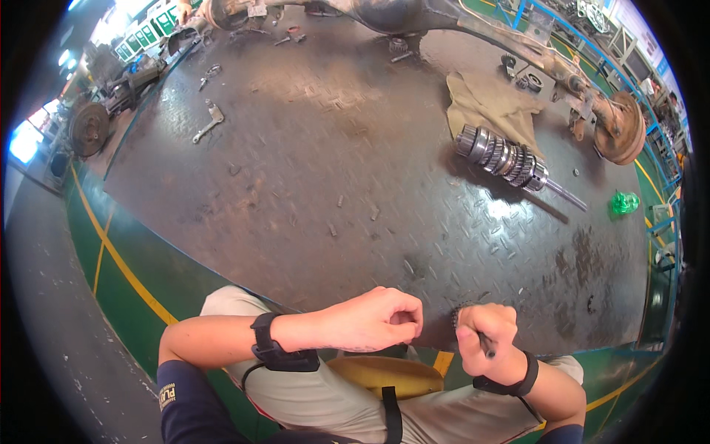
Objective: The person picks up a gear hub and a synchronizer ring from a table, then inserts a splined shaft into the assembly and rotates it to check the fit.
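My left hand (386, 320) is curled into a loose fist above the table's near edge, and I see nothing in its hollow. To its right, my right hand (490, 331) is closed round a dark rod (489, 354), whose end pokes out below the thumb. A dark toothed edge (455, 317) shows beside that fist; whether it belongs to the rod I cannot tell. Farther off at the right, a gear shaft (506, 159) with several gears lies tilted, its thin end pointing right and nearer. Its far end rests by a tan cloth (488, 107). Neither hand touches it.
The steel tabletop (296, 177) has a raised tread pattern. A large rusty axle (414, 15) spans the back, ending in a brake drum (620, 127) at right. A wrench-like tool (209, 122) lies at left. A green crumpled item (624, 203) sits near the right edge.
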